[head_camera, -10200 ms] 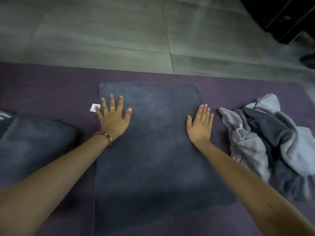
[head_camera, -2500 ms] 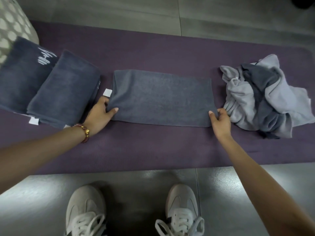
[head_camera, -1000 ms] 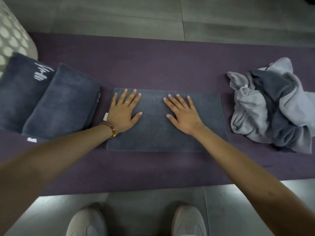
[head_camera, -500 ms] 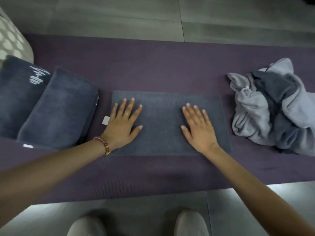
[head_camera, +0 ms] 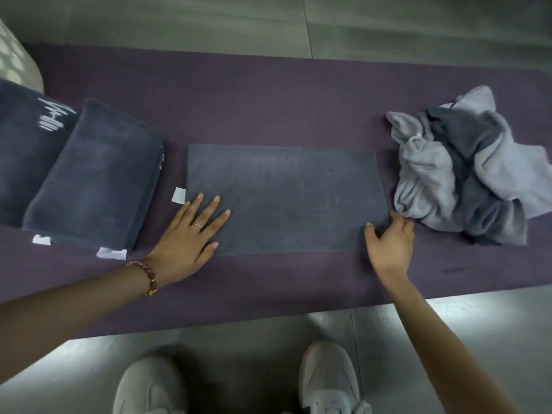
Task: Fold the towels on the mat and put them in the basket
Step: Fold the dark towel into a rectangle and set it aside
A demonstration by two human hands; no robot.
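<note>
A dark grey towel [head_camera: 286, 198], folded into a long flat rectangle, lies in the middle of the purple mat [head_camera: 268, 97]. My left hand [head_camera: 191, 234] rests flat with spread fingers on the towel's near left corner. My right hand [head_camera: 388, 243] pinches the towel's near right corner between thumb and curled fingers. To the left lie two folded dark towels [head_camera: 92, 177], one with white lettering [head_camera: 27, 144]. A crumpled heap of light and dark grey towels [head_camera: 466, 171] sits on the mat at the right. The spotted basket [head_camera: 15, 64] shows at the far left edge.
Grey tiled floor [head_camera: 239, 19] surrounds the mat. My two white shoes [head_camera: 325, 380] stand on the floor just in front of the mat's near edge. White tags [head_camera: 178, 195] stick out beside the folded towels.
Both hands slid outward from the towel's middle. The left hand now lies at the near left corner, and the right hand has closed on the near right corner.
</note>
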